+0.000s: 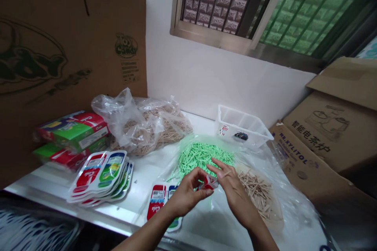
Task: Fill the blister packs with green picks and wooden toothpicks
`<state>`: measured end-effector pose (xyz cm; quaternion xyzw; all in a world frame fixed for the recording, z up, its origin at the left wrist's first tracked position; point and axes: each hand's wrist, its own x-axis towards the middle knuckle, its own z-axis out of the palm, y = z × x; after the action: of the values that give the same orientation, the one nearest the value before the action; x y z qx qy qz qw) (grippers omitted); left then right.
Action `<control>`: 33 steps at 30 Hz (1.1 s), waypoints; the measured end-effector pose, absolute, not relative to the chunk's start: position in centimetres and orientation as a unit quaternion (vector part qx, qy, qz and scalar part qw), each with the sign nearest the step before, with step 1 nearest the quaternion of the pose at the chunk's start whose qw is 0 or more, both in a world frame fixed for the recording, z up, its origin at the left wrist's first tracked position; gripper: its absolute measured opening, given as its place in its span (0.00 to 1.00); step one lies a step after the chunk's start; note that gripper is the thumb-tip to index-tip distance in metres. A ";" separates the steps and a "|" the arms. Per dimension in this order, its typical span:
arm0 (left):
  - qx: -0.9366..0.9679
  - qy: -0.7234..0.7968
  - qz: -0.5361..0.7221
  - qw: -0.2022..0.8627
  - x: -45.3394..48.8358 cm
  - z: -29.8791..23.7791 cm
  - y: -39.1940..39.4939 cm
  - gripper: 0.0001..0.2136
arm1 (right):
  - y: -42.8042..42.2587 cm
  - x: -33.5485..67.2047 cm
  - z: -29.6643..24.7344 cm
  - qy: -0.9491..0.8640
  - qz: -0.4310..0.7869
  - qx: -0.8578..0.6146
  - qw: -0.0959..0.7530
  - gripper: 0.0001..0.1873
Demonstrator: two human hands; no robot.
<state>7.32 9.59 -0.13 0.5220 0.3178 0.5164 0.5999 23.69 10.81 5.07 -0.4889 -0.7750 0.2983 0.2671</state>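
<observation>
My left hand (193, 186) is closed, pinching a small red and white packet (209, 182) between thumb and fingers. Close against the packet's right end is my right hand (231, 186), its visible fingers stretched and spread, its thumb hidden. A thin tan line, perhaps a stick, crosses these fingers. Just beyond both hands lies a heap of light green sticks (203, 157) on clear plastic. Tan sticks (256, 190) are piled to the right of my right hand. Beside my left forearm, partly covered by it, lies a red, blue and green double card pack (156, 200).
At left are a stack of similar packs (101, 176) and printed boxes (75, 129). A clear bag of tan sticks (147, 125) lies behind. A white plastic basket (244, 125) stands by the wall. Large cartons (118, 19) rise at left, with more cartons (326, 129) at right.
</observation>
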 end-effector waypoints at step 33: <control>0.488 0.661 0.526 0.219 -10.6 0.5 4.3 0.24 | 13.9 5.6 -1.9 -0.772 0.526 -0.295 0.203 0.12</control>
<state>-10.56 4.34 0.46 0.4883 0.6614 0.5257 0.2187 5.65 13.86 -1.88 -0.2950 -0.7717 0.5258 0.2026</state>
